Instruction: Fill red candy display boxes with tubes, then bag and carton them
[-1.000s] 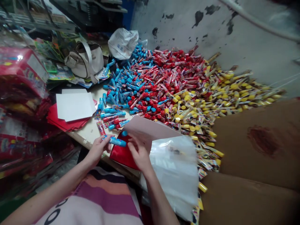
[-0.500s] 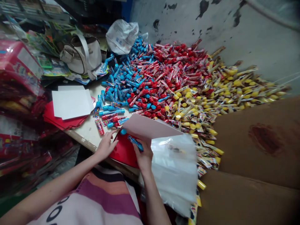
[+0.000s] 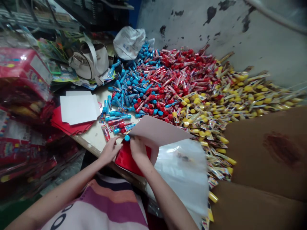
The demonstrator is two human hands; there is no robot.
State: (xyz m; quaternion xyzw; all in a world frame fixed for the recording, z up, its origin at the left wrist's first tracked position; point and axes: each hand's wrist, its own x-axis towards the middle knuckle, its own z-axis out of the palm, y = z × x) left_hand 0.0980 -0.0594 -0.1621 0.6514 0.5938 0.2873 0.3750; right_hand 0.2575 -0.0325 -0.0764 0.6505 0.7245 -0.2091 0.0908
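My left hand (image 3: 109,150) grips the left edge of a red folded card (image 3: 124,159) at the table's near edge. My right hand (image 3: 137,148) is closed, fingers pressed down on the card under its raised pale flap (image 3: 158,131); what lies beneath them is hidden. A blue cap (image 3: 127,138) sticks out at the card's top, between both hands. A few loose blue and red tubes (image 3: 117,123) lie just beyond. A clear plastic bag (image 3: 182,166) lies under the card's right side.
A large heap of wrapped tubes covers the table: blue (image 3: 134,80), red (image 3: 177,76), yellow (image 3: 230,95). White sheets on red cards (image 3: 78,108) lie left. A white handbag (image 3: 90,62) sits behind. A brown cardboard box (image 3: 263,153) stands right. Red packaged boxes (image 3: 21,73) are stacked left.
My left hand passed a blue tube to my right hand, which carried it under the flap; the tube is now out of sight. My left hand moved onto the card's edge.
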